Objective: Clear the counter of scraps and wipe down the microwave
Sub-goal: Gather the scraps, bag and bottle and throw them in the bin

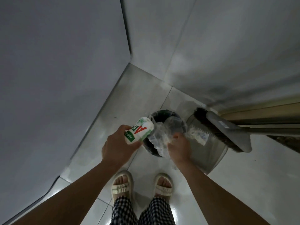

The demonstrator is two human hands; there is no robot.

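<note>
The left hand (118, 143) is wrapped around the base end of a white bottle (139, 133) with green and red print, fingers curled round its barrel, and tips it so the far end points toward one o'clock, over the rim of the bin. The right hand (178, 146) pinches a bunch of the clear plastic liner (158, 138) at the bin's near edge, thumb and fingers closed on the film.

The bottle looks like thin plastic, probably light and stiff enough to hold its shape, a little slick on the printed sleeve. A grip round the middle of the barrel suits it; squeezing hard would likely dent it. The liner is soft, crinkled and flimsy, likely to tear or slide off the rim if pulled sharply, so a gathered fold serves better than a single layer.

The dark round bin (168, 120) stands on the pale tiled floor (243, 184), at twelve o'clock from the person's sandalled feet (122, 185). At three o'clock from the bin, a grey dustpan (209, 158) lies just beside it with a broom head (224, 129) resting in it. A patterned scrap (197, 134) lies in the pan.
</note>
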